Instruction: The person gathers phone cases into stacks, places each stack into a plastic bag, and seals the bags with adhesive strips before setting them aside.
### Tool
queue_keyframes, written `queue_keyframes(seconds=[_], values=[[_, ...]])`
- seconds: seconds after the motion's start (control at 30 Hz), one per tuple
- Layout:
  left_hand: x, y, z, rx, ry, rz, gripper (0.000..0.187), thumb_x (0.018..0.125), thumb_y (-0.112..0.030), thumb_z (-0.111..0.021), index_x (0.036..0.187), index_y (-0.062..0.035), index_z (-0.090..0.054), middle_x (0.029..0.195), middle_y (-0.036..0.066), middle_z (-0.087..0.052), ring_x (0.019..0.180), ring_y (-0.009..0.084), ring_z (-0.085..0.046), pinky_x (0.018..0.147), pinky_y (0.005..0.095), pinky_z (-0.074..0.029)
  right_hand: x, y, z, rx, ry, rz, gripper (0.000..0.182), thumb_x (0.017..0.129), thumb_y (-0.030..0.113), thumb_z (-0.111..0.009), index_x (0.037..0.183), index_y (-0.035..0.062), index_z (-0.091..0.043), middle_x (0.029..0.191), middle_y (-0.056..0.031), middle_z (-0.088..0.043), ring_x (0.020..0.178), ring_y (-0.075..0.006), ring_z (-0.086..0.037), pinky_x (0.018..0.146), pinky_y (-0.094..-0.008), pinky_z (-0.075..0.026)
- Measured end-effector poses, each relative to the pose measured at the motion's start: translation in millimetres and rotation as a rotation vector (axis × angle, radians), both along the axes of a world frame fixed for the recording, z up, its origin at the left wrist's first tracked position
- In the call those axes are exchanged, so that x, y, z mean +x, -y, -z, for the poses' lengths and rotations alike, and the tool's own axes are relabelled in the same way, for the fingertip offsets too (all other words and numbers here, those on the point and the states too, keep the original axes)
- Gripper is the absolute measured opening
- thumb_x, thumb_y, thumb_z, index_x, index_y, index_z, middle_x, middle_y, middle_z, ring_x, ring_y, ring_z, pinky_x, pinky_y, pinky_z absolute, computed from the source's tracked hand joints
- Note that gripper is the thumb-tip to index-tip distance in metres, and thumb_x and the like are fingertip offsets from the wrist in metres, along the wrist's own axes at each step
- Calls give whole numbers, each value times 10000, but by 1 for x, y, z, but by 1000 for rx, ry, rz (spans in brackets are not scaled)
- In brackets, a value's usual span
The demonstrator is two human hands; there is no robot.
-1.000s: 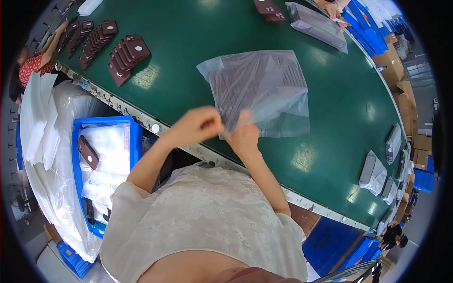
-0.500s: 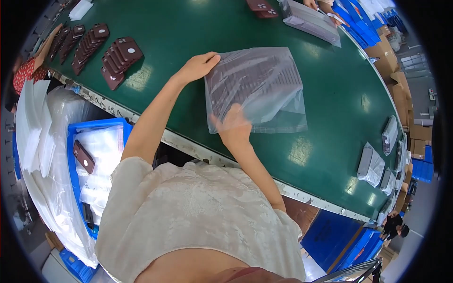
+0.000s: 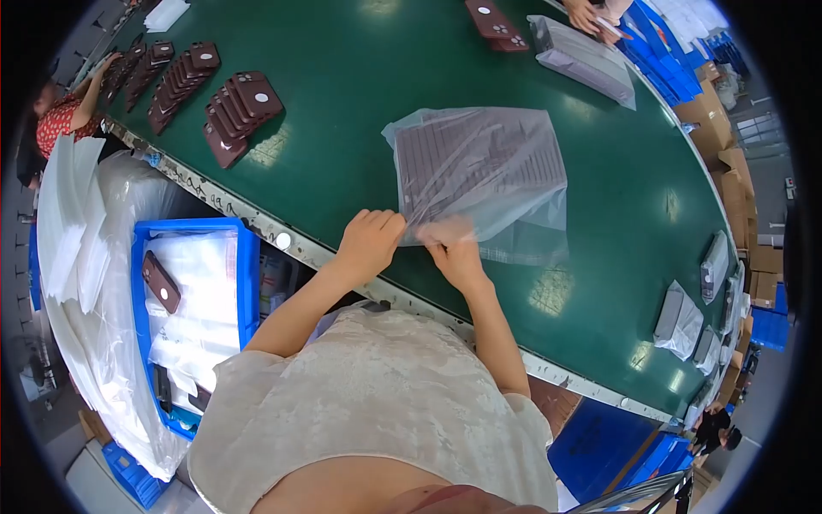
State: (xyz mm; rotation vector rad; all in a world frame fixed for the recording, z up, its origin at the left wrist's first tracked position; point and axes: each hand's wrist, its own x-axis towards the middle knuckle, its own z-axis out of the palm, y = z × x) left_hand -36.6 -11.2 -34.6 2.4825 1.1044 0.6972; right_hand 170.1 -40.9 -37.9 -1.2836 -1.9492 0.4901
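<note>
A clear plastic bag (image 3: 479,184) lies on the green table, with a stack of dark maroon phone cases showing through it in rows. My left hand (image 3: 371,244) is closed on the bag's near left edge, its fingers curled in. Close beside it, my right hand (image 3: 454,250) pinches the bag's near edge; its fingertips are slightly blurred. The near side of the bag is bunched between both hands. Its right near corner spreads flat on the table.
Rows of maroon phone cases (image 3: 244,111) stand at the left. Another filled bag (image 3: 584,62) lies at the far side near a co-worker's hands (image 3: 591,15). Wrapped packs (image 3: 676,321) sit at the right. A blue bin (image 3: 248,283) with plastic bags is at my left.
My left hand has come from the bag's far left corner down to its near edge. My right hand has moved slightly right and now meets it there.
</note>
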Motion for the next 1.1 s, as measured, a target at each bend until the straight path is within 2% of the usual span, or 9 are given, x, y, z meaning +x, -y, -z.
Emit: queue_keyframes(seconds=[0.2, 0.3, 0.4, 0.47, 0.6, 0.7, 0.73, 0.87, 1.1], values=[[-10, -19, -12, -14, -8, 76, 112, 851, -73, -604, 896, -39, -507, 872, 154, -577, 817, 372, -591, 726, 461, -458, -27, -48, 21, 128, -48, 26, 150, 863, 110, -669, 1007, 84, -697, 920, -108, -693, 835, -331, -624, 797, -450, -462], [-41, -43, -31, 49, -51, -61, 107, 866, -81, -591, 897, -41, -497, 867, 148, -583, 792, 381, -594, 713, 465, -470, -47, -71, 11, 110, -115, -26, 250, 865, 113, -645, 1112, 121, -678, 978, -114, -684, 900, -340, -615, 853, -455, -446], [-64, -46, -28, 86, -126, -193, 114, 843, -82, -607, 881, -50, -504, 856, 128, -600, 777, 354, -613, 698, 439, -483, -65, -85, 14, -234, -167, -98, 341, 863, 136, -656, 1204, 137, -646, 1136, -136, -653, 999, -345, -599, 889, -471, -441], [-77, -40, -19, 86, -168, -270, 118, 832, -83, -614, 872, -55, -507, 850, 119, -609, 770, 341, -622, 690, 426, -489, -80, -85, 21, -174, -74, -119, 378, 864, 146, -666, 1240, 145, -631, 1144, -144, -634, 1017, -343, -584, 896, -454, -444], [-107, -57, -24, -91, -202, -510, 133, 861, -120, -620, 914, -21, -547, 879, 151, -616, 798, 370, -624, 689, 446, -499, -94, -95, 9, -33, 203, -219, 445, 848, 197, -702, 1285, 175, -620, 1150, -139, -586, 1058, -343, -544, 895, -442, -451], [-131, -64, -50, -664, 101, -104, 181, 872, -164, -631, 979, -22, -598, 916, 173, -634, 823, 361, -649, 703, 445, -514, -81, -78, 1, -79, 279, -393, 420, 826, 257, -735, 1235, 195, -668, 1034, -113, -560, 1029, -334, -523, 867, -446, -454], [-138, -74, -49, -649, 106, -132, 181, 872, -164, -631, 979, -22, -598, 916, 173, -634, 823, 361, -649, 703, 445, -514, -77, -68, 2, -113, 234, -436, 412, 822, 249, -744, 1223, 181, -675, 1048, -113, -566, 1032, -325, -524, 866, -440, -453], [-157, -156, -28, 289, -77, -846, 350, 907, -327, -657, 1056, -13, -618, 996, 170, -650, 920, 315, -670, 786, 430, -531, -68, -38, -10, -208, 77, -462, 375, 843, 207, -738, 1212, 159, -688, 1114, -115, -577, 1052, -311, -536, 909, -401, -444], [-131, -254, -33, -19, -791, -1102, 550, 898, -479, -643, 1166, 0, -613, 1195, 156, -597, 1071, 285, -636, 875, 387, -513, -27, -11, -21, -469, -158, -151, 398, 906, 157, -692, 1291, 91, -616, 1224, -96, -588, 1088, -268, -573, 945, -351, -455]])
